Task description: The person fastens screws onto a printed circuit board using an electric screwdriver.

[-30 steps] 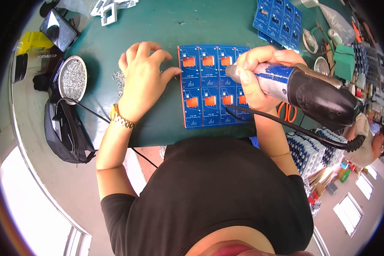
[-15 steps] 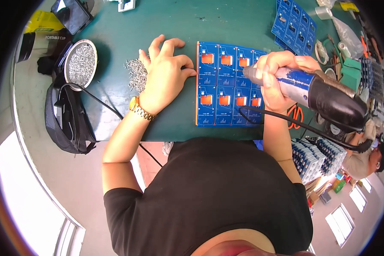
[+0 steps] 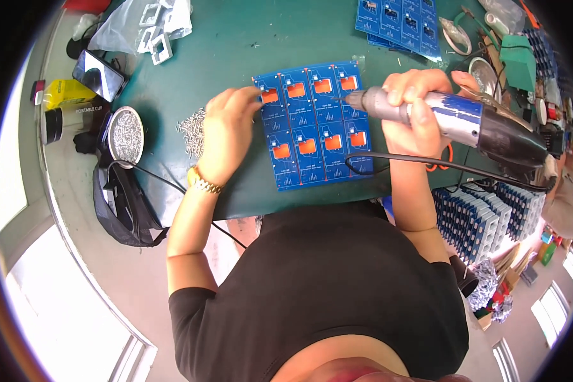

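The two hands are apart; the right hand [image 3: 420, 127] is closed around a power screwdriver [image 3: 455, 114], its tip over the upper right part of the blue circuit-board panel [image 3: 315, 121]; this panel lies on the green worktop [image 3: 299, 38]. The left hand [image 3: 226, 137] is at the panel's upper left corner, beside piled metal screws [image 3: 192, 132]; from here I cannot tell whether its bent fingers grip anything.

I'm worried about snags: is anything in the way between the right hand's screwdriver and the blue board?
Nothing visible stands between the tip of the screwdriver and the blue board. The black cord loops across the board's lower right corner, apart from the tip.
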{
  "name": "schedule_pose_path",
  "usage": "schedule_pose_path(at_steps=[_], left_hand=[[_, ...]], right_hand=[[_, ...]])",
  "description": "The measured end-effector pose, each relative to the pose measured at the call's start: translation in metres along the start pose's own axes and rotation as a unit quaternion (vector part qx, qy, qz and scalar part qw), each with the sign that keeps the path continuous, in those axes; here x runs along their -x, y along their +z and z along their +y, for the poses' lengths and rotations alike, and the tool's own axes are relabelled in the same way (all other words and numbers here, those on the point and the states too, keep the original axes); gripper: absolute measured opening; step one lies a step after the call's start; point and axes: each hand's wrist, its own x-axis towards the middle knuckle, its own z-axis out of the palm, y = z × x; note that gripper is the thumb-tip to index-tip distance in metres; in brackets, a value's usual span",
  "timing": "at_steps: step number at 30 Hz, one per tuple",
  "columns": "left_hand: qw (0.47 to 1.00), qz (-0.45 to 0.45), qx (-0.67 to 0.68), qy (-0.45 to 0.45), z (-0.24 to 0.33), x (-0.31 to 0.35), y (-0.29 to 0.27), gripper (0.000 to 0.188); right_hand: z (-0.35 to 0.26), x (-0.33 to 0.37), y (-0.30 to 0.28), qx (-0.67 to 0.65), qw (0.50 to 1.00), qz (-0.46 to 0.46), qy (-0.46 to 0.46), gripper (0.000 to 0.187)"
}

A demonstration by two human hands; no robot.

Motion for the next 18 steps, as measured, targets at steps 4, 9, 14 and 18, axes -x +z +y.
schedule_pose_path(at_steps=[4,9,14,18], left_hand=[[0.990,0.017,0.135,-0.034,0.042,-0.033,0.025,0.008],[0.987,-0.021,0.156,0.019,0.048,-0.046,0.057,0.005],[0.990,-0.041,0.025,0.133,0.043,-0.046,0.071,0.008],[0.986,-0.037,0.032,0.159,0.044,-0.048,0.073,0.010]], right_hand=[[-0.012,0.003,-0.013,0.052,0.998,-0.006,0.018,0.057],[-0.018,0.007,-0.026,0.087,0.995,-0.019,0.042,0.053],[-0.017,0.005,-0.034,0.093,0.995,0.004,0.036,0.054],[-0.013,0.005,-0.037,0.088,0.995,0.004,0.045,0.054]])
